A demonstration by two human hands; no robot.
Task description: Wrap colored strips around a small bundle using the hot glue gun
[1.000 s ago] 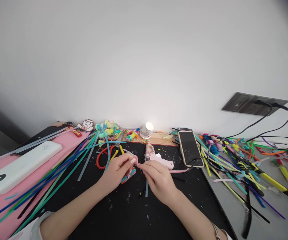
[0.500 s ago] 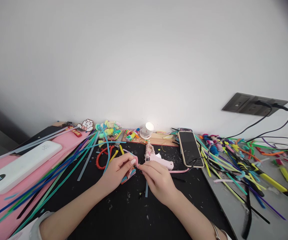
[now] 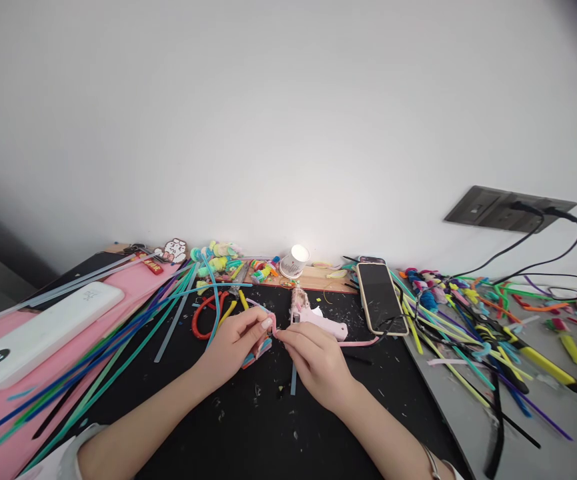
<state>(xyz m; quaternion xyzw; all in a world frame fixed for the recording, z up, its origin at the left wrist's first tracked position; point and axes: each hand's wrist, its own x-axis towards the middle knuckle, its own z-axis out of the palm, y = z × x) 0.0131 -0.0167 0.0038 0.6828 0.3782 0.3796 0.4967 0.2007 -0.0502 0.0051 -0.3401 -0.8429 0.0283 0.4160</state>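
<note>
Between my two hands is a pink fuzzy stem [image 3: 274, 324], bent near its top. My left hand [image 3: 235, 343] pinches it, and a small blue and orange piece [image 3: 258, 353] shows under those fingers. From the right, my right hand [image 3: 318, 360] has its fingertips closed on the other part of the stem. Just behind my right hand lies a pale pink glue gun [image 3: 322, 323]. Red-handled scissors or pliers [image 3: 203, 317] rest behind my left hand, partly crossed by a blue stem.
A phone [image 3: 381, 297] lies right of the glue gun. A lit white cup-shaped lamp [image 3: 294, 261] stands by the wall. Left is a white power bank [image 3: 43, 337] beside long stems; right are yellow-black pliers [image 3: 543, 363], coloured stems and cables from a wall socket [image 3: 511, 210].
</note>
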